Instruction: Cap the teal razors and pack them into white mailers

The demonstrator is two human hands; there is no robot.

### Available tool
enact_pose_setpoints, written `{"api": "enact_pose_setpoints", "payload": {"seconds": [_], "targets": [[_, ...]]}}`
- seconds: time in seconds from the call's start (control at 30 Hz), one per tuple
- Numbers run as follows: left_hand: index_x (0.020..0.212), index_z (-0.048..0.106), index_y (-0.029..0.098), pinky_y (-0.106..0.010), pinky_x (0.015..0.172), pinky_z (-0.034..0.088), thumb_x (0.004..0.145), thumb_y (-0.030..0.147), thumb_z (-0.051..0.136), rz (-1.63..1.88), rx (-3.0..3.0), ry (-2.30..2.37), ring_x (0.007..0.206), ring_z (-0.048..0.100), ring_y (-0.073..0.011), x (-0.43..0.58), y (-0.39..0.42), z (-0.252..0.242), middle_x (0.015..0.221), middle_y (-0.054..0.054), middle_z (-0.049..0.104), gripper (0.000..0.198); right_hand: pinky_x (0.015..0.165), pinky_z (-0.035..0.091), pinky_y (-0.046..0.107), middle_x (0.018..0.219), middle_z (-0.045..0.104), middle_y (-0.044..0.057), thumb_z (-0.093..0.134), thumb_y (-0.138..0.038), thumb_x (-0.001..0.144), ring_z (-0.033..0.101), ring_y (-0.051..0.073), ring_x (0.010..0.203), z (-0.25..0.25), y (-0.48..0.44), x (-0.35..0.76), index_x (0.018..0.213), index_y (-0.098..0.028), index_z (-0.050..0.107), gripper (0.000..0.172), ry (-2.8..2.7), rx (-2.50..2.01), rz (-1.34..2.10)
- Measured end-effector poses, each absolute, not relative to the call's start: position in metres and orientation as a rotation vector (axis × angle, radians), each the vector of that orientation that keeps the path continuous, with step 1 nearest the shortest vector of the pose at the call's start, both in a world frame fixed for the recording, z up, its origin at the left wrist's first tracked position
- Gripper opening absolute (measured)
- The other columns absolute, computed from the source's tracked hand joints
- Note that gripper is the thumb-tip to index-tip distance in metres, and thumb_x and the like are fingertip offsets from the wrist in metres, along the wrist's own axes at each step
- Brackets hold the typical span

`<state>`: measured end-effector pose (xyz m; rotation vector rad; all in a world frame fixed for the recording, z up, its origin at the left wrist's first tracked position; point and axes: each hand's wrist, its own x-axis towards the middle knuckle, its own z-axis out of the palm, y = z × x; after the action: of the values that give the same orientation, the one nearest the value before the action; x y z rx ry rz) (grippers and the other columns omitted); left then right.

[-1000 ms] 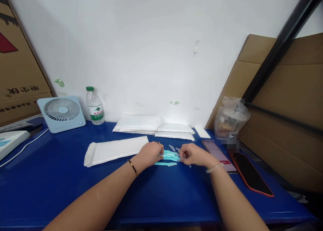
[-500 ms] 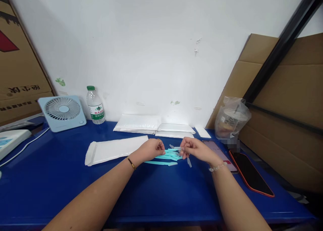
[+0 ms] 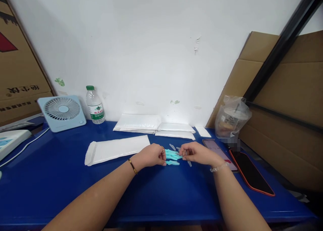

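In the head view, a blue table [image 3: 161, 199] fills the lower half of the frame, against a scuffed white wall [image 3: 141, 49]. A printed cardboard box [image 3: 20, 67] stands at upper left; brown cardboard [image 3: 290, 89] and a slanting black bar [image 3: 272, 56] are at right. A pale blue fan [image 3: 63, 113] and a water bottle [image 3: 95, 104] stand at middle left, white envelopes [image 3: 137, 122] lie along the wall, and a bagged cup [image 3: 232, 120] and two phones, one pinkish [image 3: 218, 152] and one red-edged [image 3: 252, 173], are at right.

Teal strips [image 3: 173, 155] lie just below and right of centre, beside clear slips [image 3: 172, 146]. The left hand [image 3: 151, 155] hides their left ends, fingertips together; the right hand [image 3: 195, 152] curls at their right ends. Whether either grips one cannot be told.
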<state>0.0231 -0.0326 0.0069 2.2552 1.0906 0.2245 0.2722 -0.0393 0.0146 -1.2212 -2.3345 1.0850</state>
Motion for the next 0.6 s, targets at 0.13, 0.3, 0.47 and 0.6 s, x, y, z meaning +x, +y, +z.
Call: {"api": "enact_pose_setpoints", "payload": {"seconds": [0.13,0.3,0.47,0.6], "targets": [[0.086,0.065,0.023,-0.023,0.059,0.037,0.074,0.03,0.061,0.348,2.49,1.182,0.076,0.058,-0.0157,0.023,-0.029,0.005,0.086,-0.001,0.064,0.015,0.058,0.041,0.022,0.074,0.059,0.0,0.068,-0.014,0.06,0.053,0.012,0.064,0.014,-0.033,0.289,0.078,-0.018,0.069,0.019,-2.472,-1.379,0.813],[0.086,0.066,0.024,-0.025,0.064,0.037,0.074,0.03,0.063,0.32,2.681,1.22,0.078,0.057,-0.017,0.024,-0.023,-0.001,0.09,-0.001,0.064,0.013,0.057,0.04,0.021,0.077,0.057,0.001,0.069,-0.017,0.06,0.052,0.013,0.066,0.015,-0.035,0.286,0.068,-0.016,0.065,0.009,-2.51,-1.478,0.809],[0.092,0.066,0.026,-0.026,0.067,0.039,0.076,0.029,0.062,0.339,2.744,1.209,0.08,0.058,-0.0174,0.026,-0.022,-0.006,0.092,-0.001,0.064,0.017,0.055,0.042,0.022,0.068,0.059,0.0,0.06,-0.022,0.072,0.054,0.012,0.06,0.019,-0.04,0.278,0.078,-0.016,0.059,0.008,-2.389,-1.405,1.051],[0.088,0.066,0.026,-0.026,0.066,0.039,0.074,0.031,0.063,0.332,2.743,1.186,0.078,0.058,-0.0173,0.025,-0.022,-0.005,0.09,0.0,0.065,0.015,0.058,0.044,0.023,0.074,0.062,0.002,0.054,-0.024,0.078,0.055,0.012,0.062,0.02,-0.04,0.275,0.084,-0.017,0.061,0.012,-2.321,-1.278,1.097]]}}
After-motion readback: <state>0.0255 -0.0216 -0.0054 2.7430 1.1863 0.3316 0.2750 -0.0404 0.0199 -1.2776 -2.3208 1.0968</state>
